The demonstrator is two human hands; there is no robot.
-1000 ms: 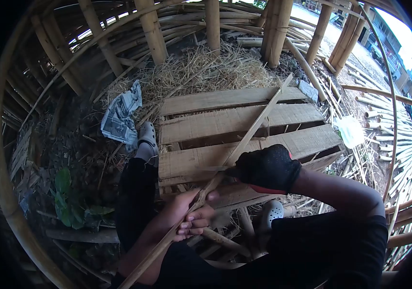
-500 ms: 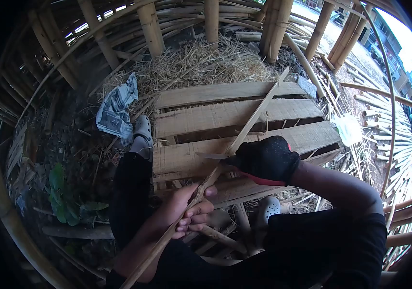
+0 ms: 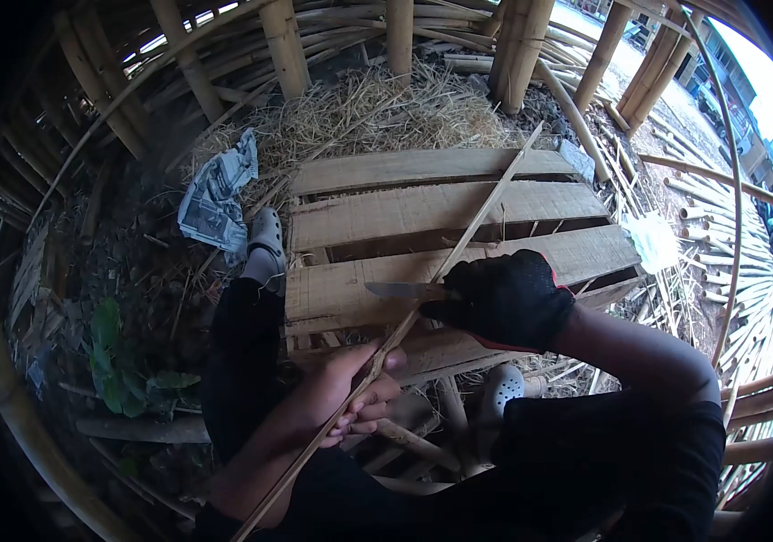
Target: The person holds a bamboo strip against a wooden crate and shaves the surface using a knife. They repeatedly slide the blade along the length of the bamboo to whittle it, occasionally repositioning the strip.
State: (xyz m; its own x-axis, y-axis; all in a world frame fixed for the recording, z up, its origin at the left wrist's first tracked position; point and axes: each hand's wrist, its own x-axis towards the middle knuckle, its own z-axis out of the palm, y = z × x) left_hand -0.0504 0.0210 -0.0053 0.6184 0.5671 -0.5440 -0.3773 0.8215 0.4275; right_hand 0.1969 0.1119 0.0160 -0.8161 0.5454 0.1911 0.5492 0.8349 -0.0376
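A long, thin bamboo strip (image 3: pixel 486 210) runs diagonally from the bottom left, over a slatted wooden crate (image 3: pixel 359 289), to its far right side. My bare left hand (image 3: pixel 359 397) is closed around the lower part of the strip, at the crate's near edge. My right hand (image 3: pixel 504 301), in a black and red glove, grips a knife (image 3: pixel 395 290) by its handle. The blade points left and lies across the strip, just above my left hand. My right fingertips are partly hidden by the glove's dark shape.
Crumpled newspaper (image 3: pixel 218 203) lies left of the crate, by my foot in a grey clog (image 3: pixel 266 233). Straw (image 3: pixel 386 117) covers the ground behind. Bamboo posts (image 3: pixel 517 59) stand at the back; cut bamboo poles (image 3: pixel 739 262) lie at the right. Green leaves (image 3: pixel 111 352) are at lower left.
The strip has turned slightly, showing a narrower side. My right hand has shifted a little to the right and rotated, while the knife blade stays near the same spot.
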